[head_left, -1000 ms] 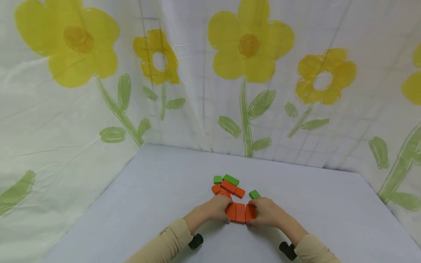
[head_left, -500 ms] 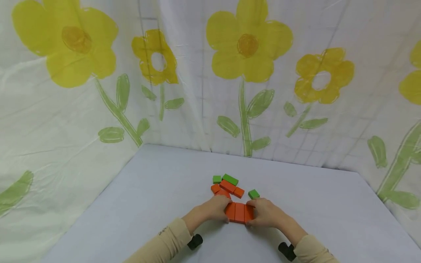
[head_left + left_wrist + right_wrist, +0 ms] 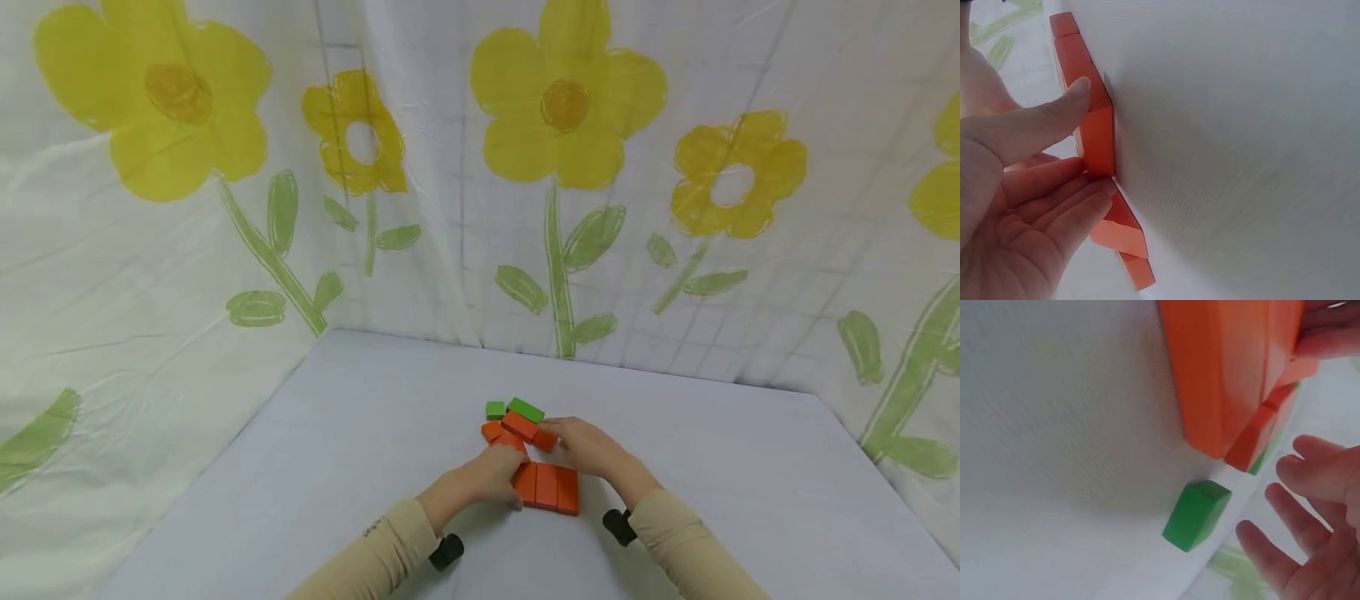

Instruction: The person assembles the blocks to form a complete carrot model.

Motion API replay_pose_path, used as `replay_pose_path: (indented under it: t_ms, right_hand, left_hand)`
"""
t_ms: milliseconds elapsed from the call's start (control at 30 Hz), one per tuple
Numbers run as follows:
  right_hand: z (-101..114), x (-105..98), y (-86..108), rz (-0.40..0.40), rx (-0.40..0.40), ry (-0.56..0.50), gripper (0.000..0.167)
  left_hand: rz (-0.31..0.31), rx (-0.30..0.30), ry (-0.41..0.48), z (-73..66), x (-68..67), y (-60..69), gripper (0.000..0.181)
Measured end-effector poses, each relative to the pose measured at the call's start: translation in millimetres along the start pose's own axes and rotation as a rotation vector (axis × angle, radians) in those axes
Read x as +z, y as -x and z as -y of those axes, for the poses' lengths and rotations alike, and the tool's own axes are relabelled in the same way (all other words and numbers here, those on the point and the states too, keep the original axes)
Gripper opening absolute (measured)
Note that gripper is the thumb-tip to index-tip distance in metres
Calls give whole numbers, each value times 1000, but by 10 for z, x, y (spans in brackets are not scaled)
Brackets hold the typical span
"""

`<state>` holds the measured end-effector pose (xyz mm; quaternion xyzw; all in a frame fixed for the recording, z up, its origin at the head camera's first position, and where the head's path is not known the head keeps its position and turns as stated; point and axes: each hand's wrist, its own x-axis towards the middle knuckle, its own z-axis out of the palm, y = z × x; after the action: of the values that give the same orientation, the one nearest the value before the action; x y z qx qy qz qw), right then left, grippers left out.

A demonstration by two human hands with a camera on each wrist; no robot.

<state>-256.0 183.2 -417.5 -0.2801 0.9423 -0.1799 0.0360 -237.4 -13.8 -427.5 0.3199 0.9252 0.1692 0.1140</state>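
Note:
In the head view, several orange blocks stand side by side in a row (image 3: 547,487). My left hand (image 3: 491,477) holds the left end of this row, its thumb on the near face and its fingers at the left side of an orange block (image 3: 1097,140). My right hand (image 3: 594,450) is above the table behind the row, its fingers apart and holding nothing. Its fingertips are near a small orange block (image 3: 545,440) in the head view; whether they touch it cannot be told. A small green block (image 3: 1197,515) lies near this hand, hidden in the head view.
Behind the row lie a long orange block (image 3: 519,426), a small orange block (image 3: 491,431), a long green block (image 3: 527,409) and a small green block (image 3: 495,410). A flowered curtain (image 3: 450,250) hangs behind the white table (image 3: 360,433).
My right hand has let go of the row's right end and moved back and left toward the small orange block. My left hand stays on the row.

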Motion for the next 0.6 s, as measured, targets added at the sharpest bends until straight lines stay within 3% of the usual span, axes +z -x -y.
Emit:
replay_pose_path:
  t_ms: [133,367,600]
  right_hand:
    - [-48,47,-50,24,-9,33,36]
    - [-116,100,-44,-112,-100,183,16]
    - [-88,76,-24,-109,112,71,19]
  left_hand:
    - [-1,15,-5,-10,11,-10,52]
    - [-2,3,-1,-18,18,-21,52]
    - [-12,8,-9,-4,-5,-4,52]
